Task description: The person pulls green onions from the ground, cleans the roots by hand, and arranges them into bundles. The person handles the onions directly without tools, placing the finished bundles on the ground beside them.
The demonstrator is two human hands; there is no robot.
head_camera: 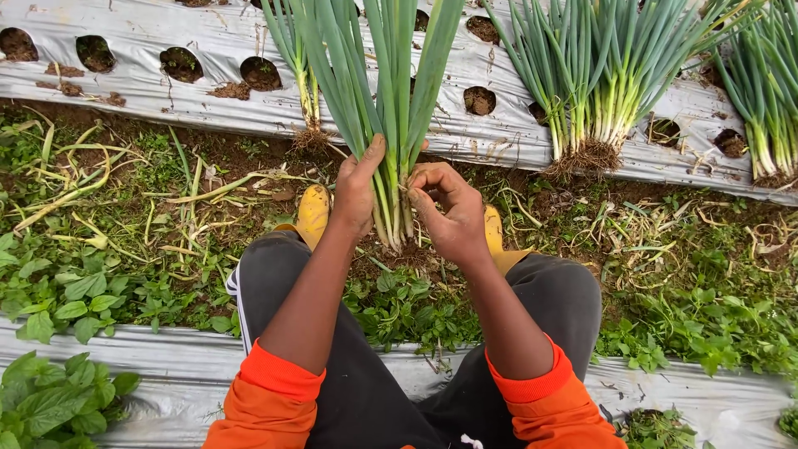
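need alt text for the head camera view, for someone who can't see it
Left hand and right hand grip a bunch of green onions upright above weedy ground, between the person's yellow boots. More onion bunches lie on silver plastic sheeting behind.

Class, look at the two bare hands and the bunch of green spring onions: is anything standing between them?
Nothing visible: the left hand and right hand both already touch the bunch of green spring onions.

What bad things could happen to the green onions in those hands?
The left hand grips the green onion bunch low on its stalks, so the long leaves might bend or snap. The right hand picks near the base, and a hard tug could tear a stalk. A loose grip could drop the bunch into the weeds.
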